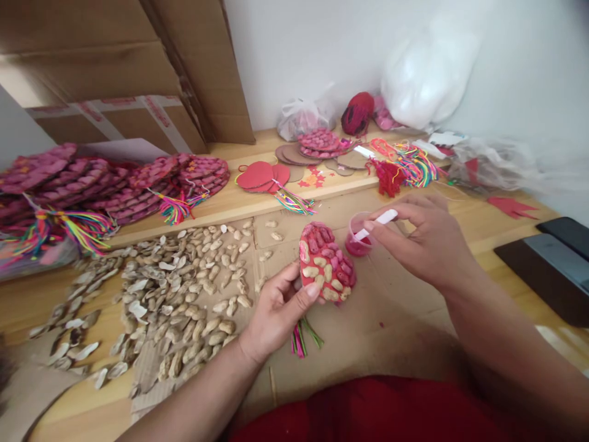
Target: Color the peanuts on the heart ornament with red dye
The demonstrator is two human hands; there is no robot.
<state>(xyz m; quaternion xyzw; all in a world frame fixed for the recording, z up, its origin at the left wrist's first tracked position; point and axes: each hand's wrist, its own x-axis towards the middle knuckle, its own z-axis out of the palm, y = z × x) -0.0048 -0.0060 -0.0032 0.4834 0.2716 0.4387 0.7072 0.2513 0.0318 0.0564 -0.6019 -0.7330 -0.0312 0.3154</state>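
- Head view: the left hand point(281, 299) pinches a red disc point(326, 265) by its lower left edge, thumb in front, fingers behind; the disc is tilted, its shell-covered face visible.
- Right hand point(421, 242): thumb and fingers pinch a white stick point(385, 217); its long axis slants down and leftward, the lower end inside a clear cup point(353, 247) of pink liquid.
- Governing relation: the disc lies left of the stick's lower end and somewhat nearer the wearer; the cup appears just beside the disc's right edge, contact undetermined.
- Nearer hand: the right to the cup; the left grips the disc.
- Disc face: pink shells above and at right, plain shells toward the thumb; ribbons point(301, 339) hang below.
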